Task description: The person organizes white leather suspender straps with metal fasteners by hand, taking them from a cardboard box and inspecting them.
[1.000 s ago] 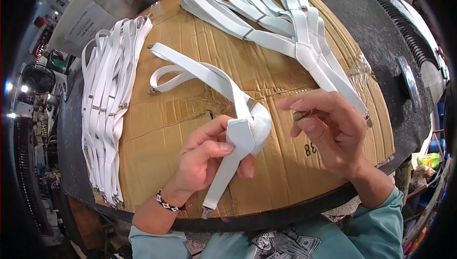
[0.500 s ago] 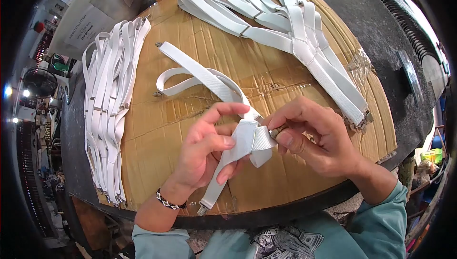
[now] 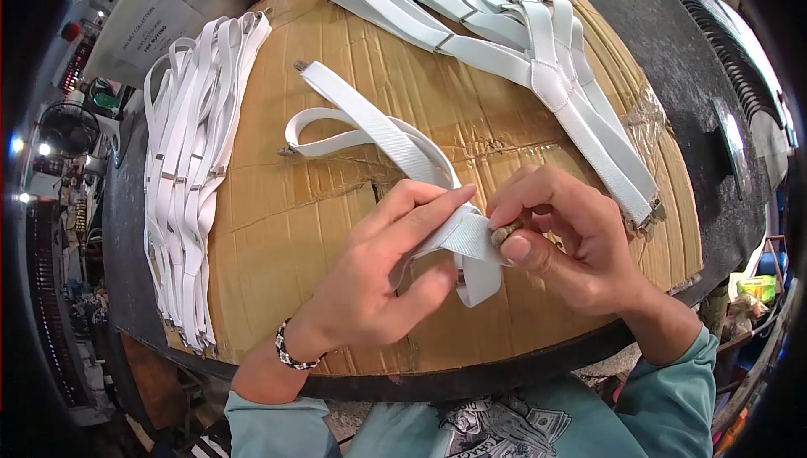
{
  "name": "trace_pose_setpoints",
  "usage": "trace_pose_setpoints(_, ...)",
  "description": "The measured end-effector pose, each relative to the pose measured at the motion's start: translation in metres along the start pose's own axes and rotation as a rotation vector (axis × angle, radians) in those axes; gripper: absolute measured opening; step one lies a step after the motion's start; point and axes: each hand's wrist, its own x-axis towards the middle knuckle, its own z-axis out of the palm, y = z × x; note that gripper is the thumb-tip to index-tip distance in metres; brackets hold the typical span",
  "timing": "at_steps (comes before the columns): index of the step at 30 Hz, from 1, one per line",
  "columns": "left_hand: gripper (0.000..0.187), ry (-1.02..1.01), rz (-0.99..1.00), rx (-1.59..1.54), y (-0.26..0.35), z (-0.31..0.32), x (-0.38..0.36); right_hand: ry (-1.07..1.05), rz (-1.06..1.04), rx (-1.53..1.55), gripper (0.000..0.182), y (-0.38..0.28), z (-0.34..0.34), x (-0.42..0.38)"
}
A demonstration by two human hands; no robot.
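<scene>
A pair of white elastic suspenders (image 3: 412,155) lies across the cardboard, with its near part bunched up between my two hands. My left hand (image 3: 382,269) has its fingers closed over the folded strap near the join, the thumb held apart below. In the thumb and fingertips of my right hand (image 3: 580,243) is a small brownish metal clip (image 3: 504,232) at a strap end. A loop of strap hangs beneath, between the hands. The other two strap ends, with metal clips, rest at the upper left; my left palm hides part of the join.
At the left lies a bundle of white suspenders (image 3: 189,155). Another pile of white suspenders (image 3: 551,79) spreads over the upper right. Both are on a cardboard sheet (image 3: 269,231) covering a dark table (image 3: 664,54). A labelled plastic container (image 3: 160,16) stands at the back left.
My left hand has turned over from palm-up under the join to back-up over it, taking the lower strap end out of sight. My right hand keeps the clip and has shifted slightly right.
</scene>
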Motion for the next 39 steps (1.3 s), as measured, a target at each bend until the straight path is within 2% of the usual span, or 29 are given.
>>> trace_pose_setpoints(4, 0.055, 0.103, 0.007, 0.201, -0.007, 0.008, -0.002, -0.055, 0.012, 0.064, 0.013, -0.002, -0.001, 0.000)
trace_pose_setpoints(7, 0.055, 0.097, 0.029, 0.303, -0.007, 0.007, -0.005, -0.155, -0.001, 0.034, 0.012, -0.004, -0.002, 0.002)
trace_pose_setpoints(13, 0.036, -0.025, -0.299, -0.051, 0.002, 0.011, -0.009, -0.207, 0.024, -0.118, 0.015, -0.008, 0.003, 0.001)
trace_pose_setpoints(16, 0.029, -0.102, -0.284, -0.189, -0.003, 0.006, -0.012, -0.230, -0.039, -0.163, 0.018, -0.009, 0.007, 0.000)
trace_pose_setpoints(19, 0.029, -0.088, -0.163, -0.313, -0.014, 0.005, -0.014, -0.204, -0.170, -0.230, 0.021, -0.009, 0.015, -0.003)
trace_pose_setpoints(22, 0.034, -0.043, -0.240, -0.468, -0.004, 0.010, -0.014, -0.157, -0.283, -0.329, 0.023, -0.003, 0.020, -0.007)
trace_pose_setpoints(25, 0.037, -0.071, -0.308, -0.240, 0.000, 0.008, -0.012, -0.170, -0.334, -0.382, 0.024, 0.001, 0.021, -0.010)
trace_pose_setpoints(28, 0.036, -0.075, -0.247, -0.168, -0.003, 0.004, -0.011, -0.215, -0.326, -0.366, 0.024, 0.004, 0.022, -0.011)
trace_pose_setpoints(31, 0.035, 0.023, -0.057, 0.003, -0.015, 0.006, -0.011, -0.264, -0.263, -0.299, 0.023, 0.006, 0.014, -0.006)
trace_pose_setpoints(33, 0.037, -0.012, -0.029, 0.034, -0.015, 0.004, -0.013, -0.285, -0.193, -0.231, 0.022, 0.002, 0.007, -0.002)
trace_pose_setpoints(36, 0.040, -0.047, -0.002, 0.109, -0.017, 0.001, -0.016, -0.226, -0.153, -0.189, 0.022, -0.002, 0.003, 0.000)
trace_pose_setpoints(39, 0.044, -0.066, 0.023, 0.198, -0.018, 0.001, -0.018, -0.129, -0.078, -0.278, 0.028, -0.005, -0.009, 0.005)
